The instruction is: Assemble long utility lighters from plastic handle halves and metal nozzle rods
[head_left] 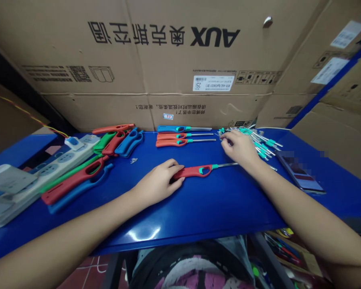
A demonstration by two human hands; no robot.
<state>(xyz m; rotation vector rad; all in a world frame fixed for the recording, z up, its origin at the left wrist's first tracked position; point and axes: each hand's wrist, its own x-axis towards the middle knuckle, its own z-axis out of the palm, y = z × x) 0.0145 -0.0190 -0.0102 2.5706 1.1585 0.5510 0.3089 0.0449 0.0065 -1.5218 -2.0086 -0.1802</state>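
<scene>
Under my left hand [158, 180] lies a red utility lighter [194, 172]; the fingers and thumb close on the rear of its handle. It has a teal trigger, and its metal tube points right, the tip end passing near my right forearm. My right hand [240, 147] is at the near left side of a pile of metal lighter tubes with teal parts [263, 146]. Its fingers are curled together there, and what they pinch is too small to make out. Beyond the red lighter rest a blue lighter [171, 129] and two orange-red lighters [170, 142], side by side.
Left on the blue table [180, 216] are several coloured handle shells [114, 142], more long shells [75, 180] and a white power strip [63, 160]. Tiny metal pieces [134, 160] lie nearby. A phone [301, 172] sits at right. Cardboard [156, 72] walls the back.
</scene>
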